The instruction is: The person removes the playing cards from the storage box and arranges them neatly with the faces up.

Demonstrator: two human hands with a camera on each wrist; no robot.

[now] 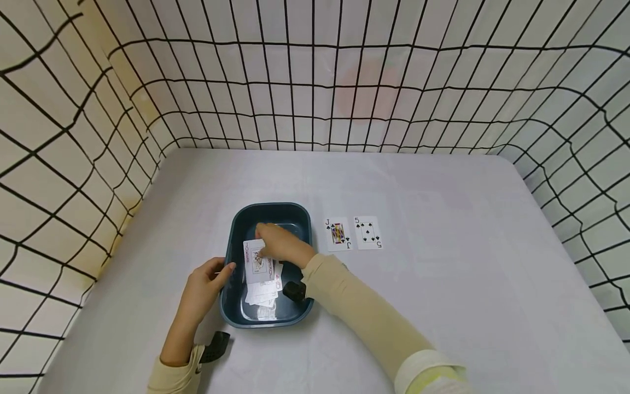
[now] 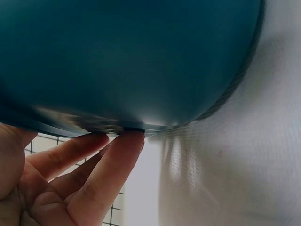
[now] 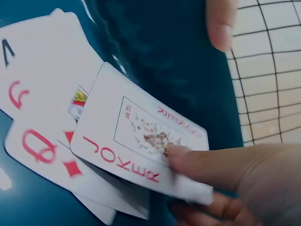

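The left hand (image 1: 202, 285), fingers extended, touches the left wall of the dark-blue basin (image 1: 266, 326), apparently to steady it. Inside, over an overlapping card pile (image 1: 261, 294), the right hand (image 1: 279, 243) pinches the joker card (image 1: 253, 271) by its edge, presumably leaving its face readable. Farther, right of the basin, jack (image 1: 338, 234) and five (image 1: 368, 232) lie face up on the counter (image 1: 443, 284), apparently spaced for legibility.

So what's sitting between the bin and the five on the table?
The jack card, face up on the table between the bin and the five; the head view shows it.
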